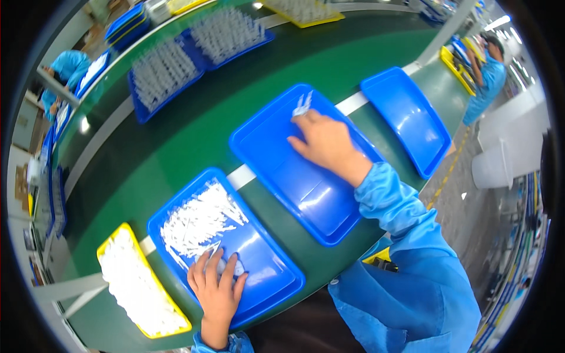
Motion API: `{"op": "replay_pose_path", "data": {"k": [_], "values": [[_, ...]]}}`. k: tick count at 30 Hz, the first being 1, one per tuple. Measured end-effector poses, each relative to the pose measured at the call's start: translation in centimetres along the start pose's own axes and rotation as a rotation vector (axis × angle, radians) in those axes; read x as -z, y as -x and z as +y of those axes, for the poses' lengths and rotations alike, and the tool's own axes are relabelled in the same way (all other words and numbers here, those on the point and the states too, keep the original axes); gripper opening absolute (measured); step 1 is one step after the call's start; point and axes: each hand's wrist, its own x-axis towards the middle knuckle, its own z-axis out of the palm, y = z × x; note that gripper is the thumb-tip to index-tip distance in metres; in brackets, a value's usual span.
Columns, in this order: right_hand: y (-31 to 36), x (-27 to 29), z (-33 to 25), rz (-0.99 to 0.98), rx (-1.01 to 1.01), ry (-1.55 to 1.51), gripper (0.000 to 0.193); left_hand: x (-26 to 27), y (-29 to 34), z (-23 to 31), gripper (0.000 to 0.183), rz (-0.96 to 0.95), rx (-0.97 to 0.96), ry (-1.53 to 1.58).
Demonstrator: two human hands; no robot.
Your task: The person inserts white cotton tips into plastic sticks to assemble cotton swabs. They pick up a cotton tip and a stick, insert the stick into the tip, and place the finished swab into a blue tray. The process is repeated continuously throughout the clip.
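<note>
My right hand (pixel 323 141) reaches over the far end of the middle blue tray (pixel 282 159). Its thumb and fingers are closed on a pale plastic piece with thin white prongs (pixel 302 106). My left hand (pixel 216 285) is over the near left blue tray (pixel 265 262), fingers curled and somewhat spread. Under them shows a clear plastic piece (pixel 238 268), which the hand seems to cup; its grip is partly hidden. Beside these fingertips lies a heap of thin white sticks (pixel 200 220).
Left of me a yellow tray (pixel 125 226) holds many white parts. A blue tray (pixel 406 117) sits at right. Across the green table (pixel 218 117), blue trays (pixel 139 112) hold rows of clear parts. Co-workers in blue sit at far left and far right.
</note>
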Motion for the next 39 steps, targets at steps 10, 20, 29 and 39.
{"op": "replay_pose_path", "data": {"k": [10,20,29,39], "values": [[-1.4,-1.0,2.0,0.046,-0.015,0.041,0.055,-0.3,1.6,-1.4,0.051,0.026,0.04,0.208],[7.2,1.6,-5.1,0.046,0.055,0.186,0.043,-1.7,0.2,-3.6,0.042,0.187,0.032,0.325],[6.7,2.5,-22.6,-0.049,0.556,-0.237,0.027,-1.0,2.0,-3.3,0.042,0.274,0.084,0.562],[5.5,2.6,-21.4,-0.261,0.595,-0.344,0.018,0.3,4.3,-2.6,0.036,0.255,0.621,1.258]]}}
